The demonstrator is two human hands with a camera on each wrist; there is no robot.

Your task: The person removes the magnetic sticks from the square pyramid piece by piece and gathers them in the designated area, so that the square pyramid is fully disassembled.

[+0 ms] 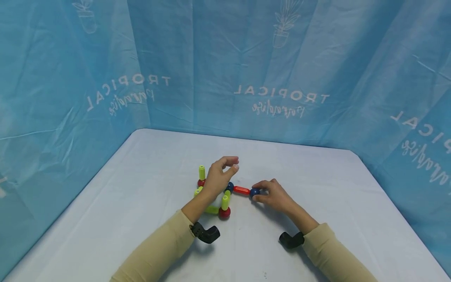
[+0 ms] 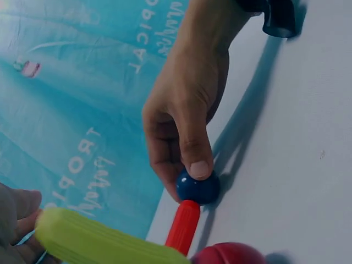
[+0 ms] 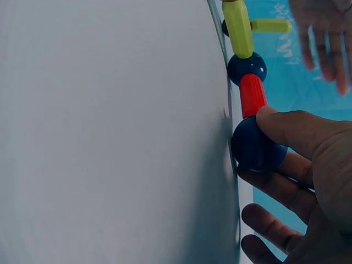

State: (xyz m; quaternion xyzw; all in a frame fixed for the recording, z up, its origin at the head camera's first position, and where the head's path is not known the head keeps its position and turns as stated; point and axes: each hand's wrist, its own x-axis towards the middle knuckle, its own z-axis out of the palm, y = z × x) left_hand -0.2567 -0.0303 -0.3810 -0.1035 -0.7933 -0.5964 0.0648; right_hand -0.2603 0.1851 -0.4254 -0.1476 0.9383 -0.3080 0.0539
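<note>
Ball (image 1: 254,192) pinched in right grip (image 1: 273,194) sits well inside table's far edge (image 1: 246,141).

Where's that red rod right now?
In the head view, the red rod is just right of and below centre, linking a blue ball on its left to a second blue ball pinched by the right hand.

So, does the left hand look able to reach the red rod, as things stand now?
Probably yes. The left hand appears to hold nothing and is close to the red rod. The right hand pinches the blue ball at one end, leaving the rod's middle free.
</note>
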